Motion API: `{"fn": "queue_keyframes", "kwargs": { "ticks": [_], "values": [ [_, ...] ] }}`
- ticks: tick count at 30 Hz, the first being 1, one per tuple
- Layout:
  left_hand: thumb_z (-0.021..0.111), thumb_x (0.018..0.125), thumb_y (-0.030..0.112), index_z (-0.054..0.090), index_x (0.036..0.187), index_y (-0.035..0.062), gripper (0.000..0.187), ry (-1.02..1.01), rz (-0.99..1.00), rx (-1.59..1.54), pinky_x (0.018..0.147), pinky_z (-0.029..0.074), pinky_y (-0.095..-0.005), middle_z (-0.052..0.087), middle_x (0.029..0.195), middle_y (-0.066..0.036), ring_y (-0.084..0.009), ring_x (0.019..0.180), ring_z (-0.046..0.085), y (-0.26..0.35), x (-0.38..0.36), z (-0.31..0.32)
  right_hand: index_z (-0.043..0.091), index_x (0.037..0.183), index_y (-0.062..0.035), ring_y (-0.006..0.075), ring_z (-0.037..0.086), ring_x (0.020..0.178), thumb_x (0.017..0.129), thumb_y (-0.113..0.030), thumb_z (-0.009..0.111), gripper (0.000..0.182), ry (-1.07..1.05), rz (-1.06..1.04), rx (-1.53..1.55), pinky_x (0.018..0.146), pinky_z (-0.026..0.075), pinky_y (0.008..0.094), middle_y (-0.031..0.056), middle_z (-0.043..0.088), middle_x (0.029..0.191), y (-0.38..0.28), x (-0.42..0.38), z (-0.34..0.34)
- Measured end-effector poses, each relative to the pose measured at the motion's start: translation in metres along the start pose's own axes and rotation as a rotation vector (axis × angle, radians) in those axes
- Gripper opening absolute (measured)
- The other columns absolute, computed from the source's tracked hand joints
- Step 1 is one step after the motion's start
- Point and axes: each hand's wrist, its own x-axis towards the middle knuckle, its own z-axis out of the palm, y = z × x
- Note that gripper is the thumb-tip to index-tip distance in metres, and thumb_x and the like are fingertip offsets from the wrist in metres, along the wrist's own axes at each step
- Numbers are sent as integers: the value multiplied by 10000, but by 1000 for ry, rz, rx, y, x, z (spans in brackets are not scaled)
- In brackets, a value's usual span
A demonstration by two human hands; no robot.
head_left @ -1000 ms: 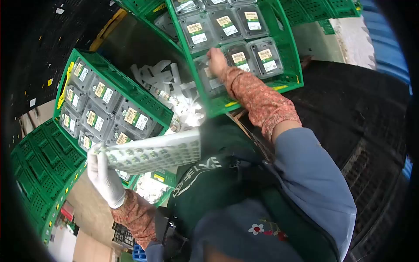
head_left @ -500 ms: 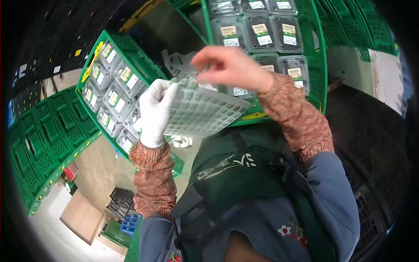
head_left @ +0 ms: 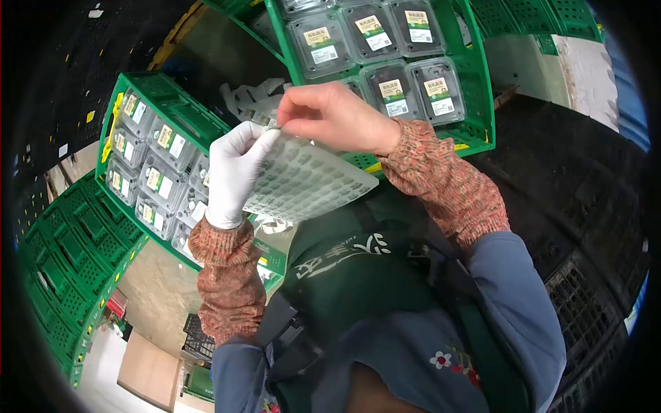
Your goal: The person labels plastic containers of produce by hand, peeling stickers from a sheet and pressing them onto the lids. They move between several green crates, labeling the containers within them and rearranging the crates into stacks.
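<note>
My left hand (head_left: 237, 168), in a white glove, pinches the upper corner of a sheet of stickers (head_left: 310, 182). Rows of small grey-green labels cover the sheet, which hangs tilted in front of my apron. My bare right hand (head_left: 337, 118) is closed at that same corner, its thumb and forefinger pressed together against the sheet's edge beside my left thumb. Whether a single sticker is lifted between those fingertips is hidden. Clear lidded boxes (head_left: 392, 93) with paper labels fill a green crate (head_left: 485, 89) just beyond my right hand.
Another green crate (head_left: 186, 96) of labelled clear boxes (head_left: 160, 180) stands tilted at the left. Crumpled whitish strips (head_left: 251, 96) lie between the crates. Stacked green crates (head_left: 76, 268) line the far left, and black crates (head_left: 585, 296) are at the right.
My right hand has come down and left from above the sheet, and its fingers have closed at the corner by my left hand. The whole view has shifted a little.
</note>
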Motion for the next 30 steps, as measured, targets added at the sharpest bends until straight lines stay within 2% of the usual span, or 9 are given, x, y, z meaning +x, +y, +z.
{"fn": "queue_keyframes", "kwargs": {
  "ticks": [4,6,9,11,14,19,21,25,30],
  "values": [
    [637,883,80,627,817,-8,111,-95,-66,-165,589,400,-162,597,724,51,1,649,498,3,3,8,596,906,-4,91,577,700,836,-64,616,94,65,7,-62,645,480,252,43,625,769,11,-9,-1],
    [641,879,82,628,810,-8,115,-96,-65,-65,583,398,-162,591,713,54,1,643,495,-1,7,9,590,903,-4,88,569,678,841,-63,612,89,114,32,-99,629,476,243,33,620,763,17,-14,0],
    [665,864,115,618,740,-1,176,-62,-65,69,535,359,-169,555,649,60,7,598,455,-3,12,13,585,916,-6,74,558,651,859,-69,605,88,185,177,60,593,463,226,14,603,751,22,-24,-3],
    [675,858,133,606,706,3,212,-69,-50,127,513,334,-173,535,623,63,10,577,428,-7,16,14,587,933,-11,65,552,634,876,-75,600,87,274,320,365,566,453,218,-1,587,743,23,-36,-19],
    [659,872,137,600,710,9,215,-64,-47,65,520,327,-177,538,635,66,7,580,419,-1,13,11,604,953,8,103,583,608,856,-97,627,145,670,359,427,546,499,246,41,607,758,80,-62,-62],
    [643,890,136,624,779,4,173,-86,-63,-21,581,379,-174,582,701,52,-5,633,471,-2,10,6,677,862,1,119,594,610,802,-274,713,283,775,764,-237,586,492,264,72,647,721,220,-82,-124],
    [640,894,135,631,801,1,164,-85,-81,-23,602,393,-174,595,719,45,-9,649,486,-2,9,6,699,831,-21,204,642,686,762,-351,719,338,695,811,-468,653,514,319,113,674,769,242,-63,-126],
    [637,897,136,640,832,-1,152,-89,-78,-42,613,410,-178,605,722,38,-15,656,509,-8,7,5,722,837,-64,343,654,876,725,-416,703,370,591,980,-717,787,515,416,158,688,912,231,-40,-116],
    [638,896,130,633,821,2,148,-75,-54,-76,611,413,-177,612,725,33,-18,648,515,-4,4,1,561,927,-53,360,635,875,767,-300,683,319,617,828,-854,772,494,455,175,660,828,201,-59,-125]
  ]
}}
